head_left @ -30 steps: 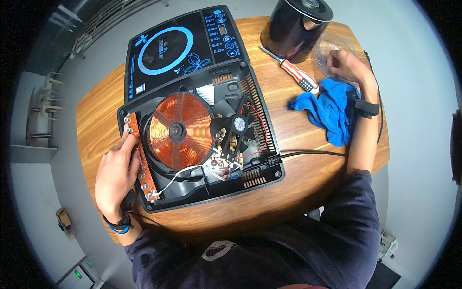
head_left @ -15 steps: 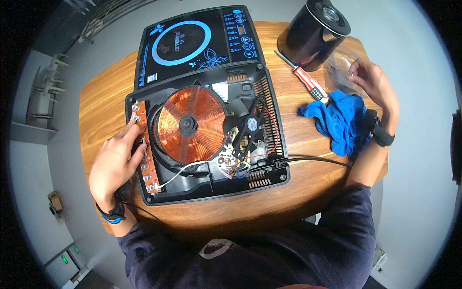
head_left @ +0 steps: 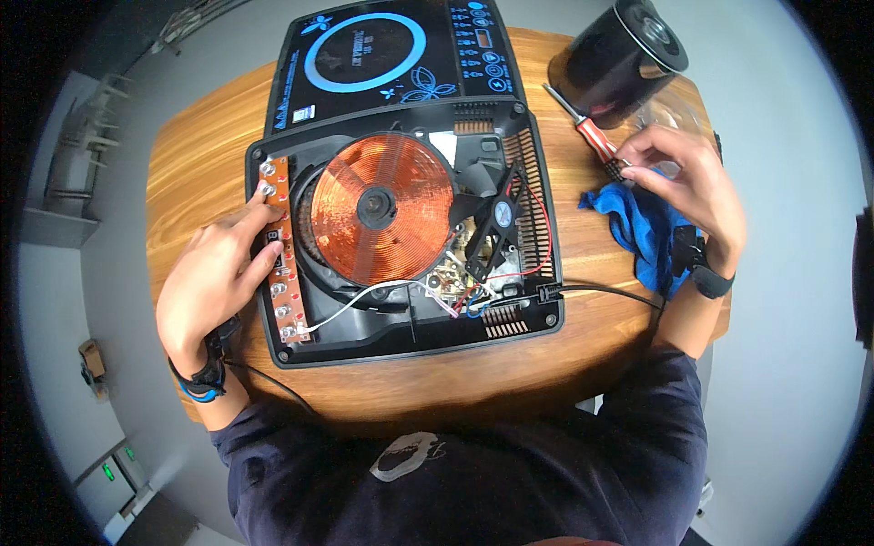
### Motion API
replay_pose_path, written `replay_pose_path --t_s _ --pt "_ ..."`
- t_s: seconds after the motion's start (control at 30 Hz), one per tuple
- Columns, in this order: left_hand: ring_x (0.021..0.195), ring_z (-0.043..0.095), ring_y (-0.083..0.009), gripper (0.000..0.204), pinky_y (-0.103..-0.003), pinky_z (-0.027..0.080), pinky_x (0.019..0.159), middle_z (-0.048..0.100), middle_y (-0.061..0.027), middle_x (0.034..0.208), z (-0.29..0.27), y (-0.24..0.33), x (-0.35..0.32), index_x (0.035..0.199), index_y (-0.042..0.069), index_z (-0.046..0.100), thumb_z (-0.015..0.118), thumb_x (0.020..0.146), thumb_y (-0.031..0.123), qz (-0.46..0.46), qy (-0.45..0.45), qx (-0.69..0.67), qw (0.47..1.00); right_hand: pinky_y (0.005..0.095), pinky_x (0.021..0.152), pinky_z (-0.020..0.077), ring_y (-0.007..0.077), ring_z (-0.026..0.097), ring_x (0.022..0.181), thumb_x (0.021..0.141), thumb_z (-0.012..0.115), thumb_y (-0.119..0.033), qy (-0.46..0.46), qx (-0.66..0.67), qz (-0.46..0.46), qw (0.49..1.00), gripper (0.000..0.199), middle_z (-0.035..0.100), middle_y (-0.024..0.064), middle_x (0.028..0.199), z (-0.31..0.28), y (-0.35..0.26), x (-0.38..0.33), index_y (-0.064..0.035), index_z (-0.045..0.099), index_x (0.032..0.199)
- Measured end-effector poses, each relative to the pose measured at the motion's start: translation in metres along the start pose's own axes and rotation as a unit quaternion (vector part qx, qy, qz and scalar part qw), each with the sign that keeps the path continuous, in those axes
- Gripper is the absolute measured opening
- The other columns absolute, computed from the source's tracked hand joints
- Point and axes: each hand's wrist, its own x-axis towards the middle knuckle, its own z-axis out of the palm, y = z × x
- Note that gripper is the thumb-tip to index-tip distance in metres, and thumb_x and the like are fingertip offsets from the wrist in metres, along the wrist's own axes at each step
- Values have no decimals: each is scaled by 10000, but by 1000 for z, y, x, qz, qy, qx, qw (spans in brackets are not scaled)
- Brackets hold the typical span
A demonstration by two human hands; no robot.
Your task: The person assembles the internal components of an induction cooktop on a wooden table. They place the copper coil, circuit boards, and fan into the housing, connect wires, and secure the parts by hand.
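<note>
An induction cooker base lies opened on the table, its copper coil, black fan and wires exposed. Along its left side runs a narrow orange-brown circuit board with small buttons and a white cable at its near end. My left hand holds this board, thumb and fingertips pressed on it. Above the screwdriver handle and the blue cloth, my right hand is raised in a pinch. Something tiny seems to sit between its fingertips, too small to make out.
The cooker's black glass top, with a blue ring, lies behind the base. At the far right a black cylindrical container stands near clear plastic. A black power cord runs right from the base.
My right hand has moved left from beside the clear plastic to above the screwdriver handle, its fingers now pinched. My left hand stays on the circuit board. The whole view has shifted slightly.
</note>
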Motion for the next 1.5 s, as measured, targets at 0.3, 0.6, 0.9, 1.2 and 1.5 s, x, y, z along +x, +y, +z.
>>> replay_pose_path --t_s 0.3,0.6,0.9,1.2,1.5 --pt "1273 716 -501 283 -563 594 1046 784 -277 1318 -8 -17 7 1304 -10 757 746 1063 138 66 8 -37 997 383 846 627 249 788 959 1101 768 -153 -6 -10 33 999 203 810 138 1053 -12 26 8 22 730 1197" --pt "1270 744 -483 292 -532 602 1073 772 -311 1355 -1 -40 15 1280 -20 772 786 1031 133 120 3 -58 991 494 834 573 407 751 923 1035 831 -205 -149 -37 61 986 200 773 182 957 4 -19 6 -34 731 1064" --pt "1153 774 -484 328 -526 619 1004 734 -343 1423 3 -54 15 1329 26 791 785 1032 165 136 0 -42 990 472 803 583 370 765 907 988 868 -136 -185 -153 257 936 171 783 168 922 5 -17 -52 -27 753 1052" --pt "1203 736 -516 355 -551 600 1040 725 -350 1420 1 -49 15 1356 -7 749 771 1043 158 114 -15 -49 992 475 901 582 419 735 1042 1115 761 -255 97 -195 86 972 248 767 190 1046 5 41 -33 -12 713 1125" --pt "1304 696 -524 429 -554 568 1118 636 -356 1561 -4 -44 9 1448 -1 705 764 1058 168 89 -39 -44 994 448 892 607 300 768 977 1203 648 -297 -31 -27 115 992 288 773 151 1012 -19 43 -27 -15 701 1172"
